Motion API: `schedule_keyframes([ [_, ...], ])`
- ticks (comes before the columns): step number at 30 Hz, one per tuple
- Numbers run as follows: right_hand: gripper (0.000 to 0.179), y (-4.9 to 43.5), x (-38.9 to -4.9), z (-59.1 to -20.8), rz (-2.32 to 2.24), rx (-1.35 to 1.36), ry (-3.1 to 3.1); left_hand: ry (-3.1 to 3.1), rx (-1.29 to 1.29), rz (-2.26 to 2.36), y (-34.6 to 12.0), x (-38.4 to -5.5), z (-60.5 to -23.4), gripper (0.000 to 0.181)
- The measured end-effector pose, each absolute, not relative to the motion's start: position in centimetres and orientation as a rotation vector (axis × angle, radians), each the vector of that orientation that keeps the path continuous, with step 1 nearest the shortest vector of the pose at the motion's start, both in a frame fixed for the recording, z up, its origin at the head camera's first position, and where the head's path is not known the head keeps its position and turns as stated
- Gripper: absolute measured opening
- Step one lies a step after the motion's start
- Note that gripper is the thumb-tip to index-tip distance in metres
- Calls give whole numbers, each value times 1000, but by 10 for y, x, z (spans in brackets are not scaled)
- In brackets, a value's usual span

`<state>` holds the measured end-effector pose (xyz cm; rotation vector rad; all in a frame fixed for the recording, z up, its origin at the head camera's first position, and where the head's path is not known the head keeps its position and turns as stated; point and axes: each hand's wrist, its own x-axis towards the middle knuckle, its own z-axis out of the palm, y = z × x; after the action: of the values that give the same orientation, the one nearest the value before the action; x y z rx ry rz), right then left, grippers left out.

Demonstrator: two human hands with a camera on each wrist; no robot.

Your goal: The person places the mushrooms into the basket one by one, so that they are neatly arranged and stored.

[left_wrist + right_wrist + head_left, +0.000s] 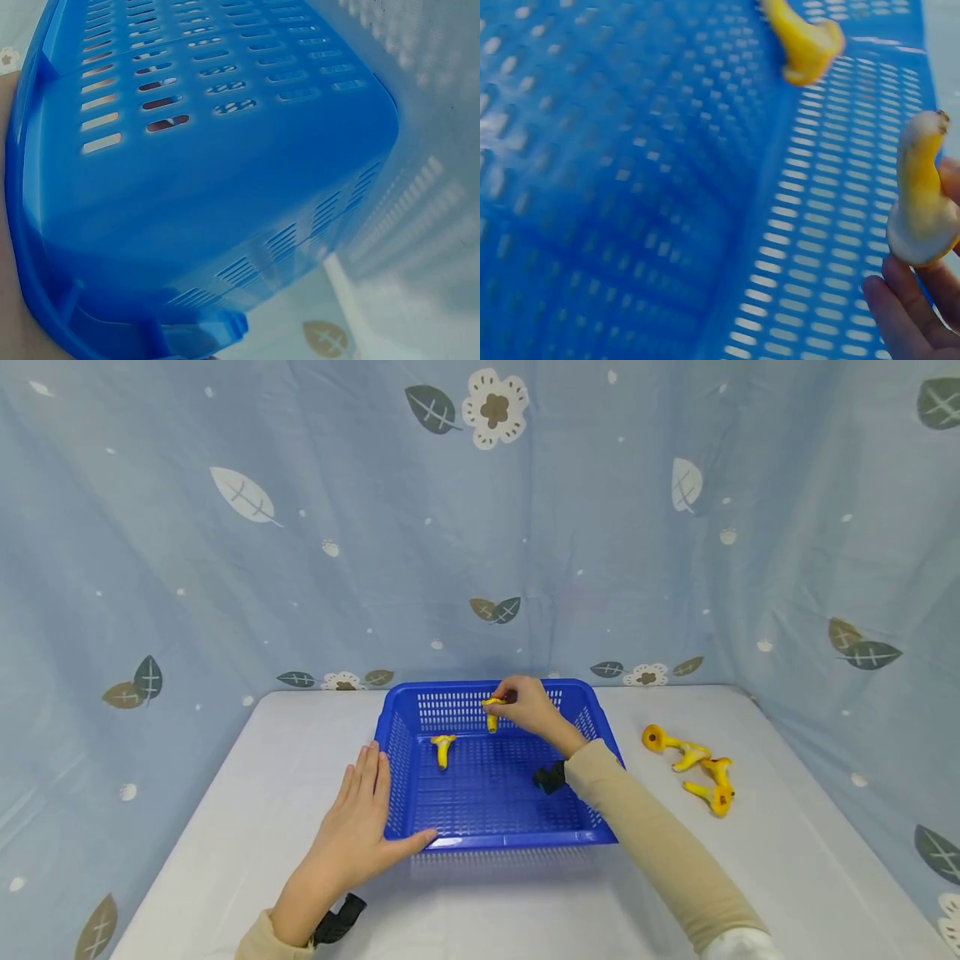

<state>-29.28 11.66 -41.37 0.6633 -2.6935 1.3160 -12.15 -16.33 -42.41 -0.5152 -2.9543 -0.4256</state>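
Note:
A blue plastic basket (495, 841) with slotted walls stands on the table. Inside it, toward the left, lies one yellow trumpet-shaped mushroom (442, 752), also visible in the right wrist view. My right hand (528, 703) reaches over the basket near its far wall and pinches a second yellow mushroom (921, 187) by the cap, stem hanging down. Against the basket's near left corner rests my left hand (352, 827), fingers straight along the left rim and thumb out over the front rim. The left wrist view shows mostly the basket's outer wall (225, 180).
Several yellow mushrooms (690, 757) lie in a loose group on the white table (750, 877), right of the basket. A blue curtain (360, 552) with leaf and flower prints encloses the back and sides. Black wrist mounts (341, 920) sit on both arms.

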Motion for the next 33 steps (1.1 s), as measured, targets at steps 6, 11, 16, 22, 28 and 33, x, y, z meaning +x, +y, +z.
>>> schedule_keyframes([
  [6, 11, 110, -291, -426, 1207, 708, -2818, -2953, -516, -424, -163, -122, -424, 128],
  [11, 11, 106, -292, -435, 1077, 759, -2872, -2953, -516, -434, -163, -121, -424, 127],
  [16, 12, 102, -291, -443, 1009, 782, -2920, -2958, -507, -443, -164, -121, -424, 127],
  [22, 14, 99, -289, -449, 974, 845, -2946, -2956, -503, -442, -164, -121, -424, 128],
  [28, 13, 97, -289, -450, 954, 872, -2946, -2953, -503, -432, -165, -121, -425, 128],
  [33, 11, 97, -289, -451, 915, 898, -2962, -2958, -502, -438, -165, -122, -425, 128],
])
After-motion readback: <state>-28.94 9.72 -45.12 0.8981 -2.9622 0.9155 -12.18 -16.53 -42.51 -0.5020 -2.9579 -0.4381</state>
